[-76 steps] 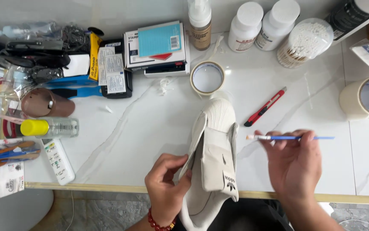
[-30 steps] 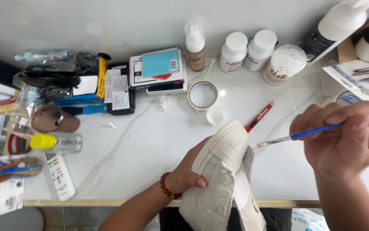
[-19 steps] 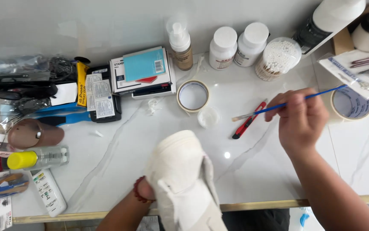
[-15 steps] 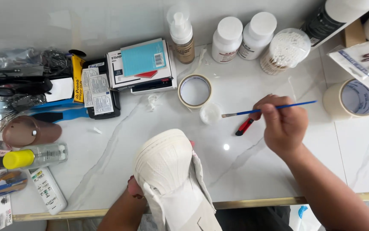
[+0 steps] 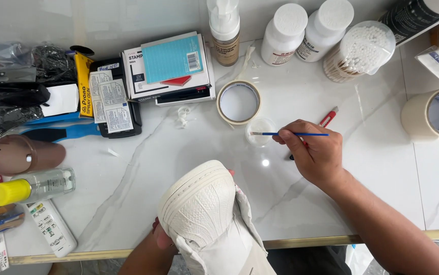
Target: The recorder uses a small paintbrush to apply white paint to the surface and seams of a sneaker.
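A white sneaker (image 5: pixel 204 209) is tipped up at the table's near edge, its ribbed sole facing me. My left hand (image 5: pixel 161 237) grips it from below and is mostly hidden behind it. My right hand (image 5: pixel 313 153) holds a thin blue paintbrush (image 5: pixel 290 134) level, bristles pointing left. The brush tip rests in a small clear dish (image 5: pixel 259 131) just below a roll of masking tape (image 5: pixel 238 102).
A red utility knife (image 5: pixel 326 119) lies partly under my right hand. White bottles (image 5: pixel 285 33), a pump bottle (image 5: pixel 225 30) and a cotton-swab tub (image 5: pixel 359 51) line the back. Boxes (image 5: pixel 171 66), tools and a yellow-capped bottle (image 5: pixel 31 186) crowd the left; another tape roll (image 5: pixel 438 114) sits right.
My right hand carried the brush from near the shoe out to the far right, then back left to the small dish. The shoe turned so its sole faces up.
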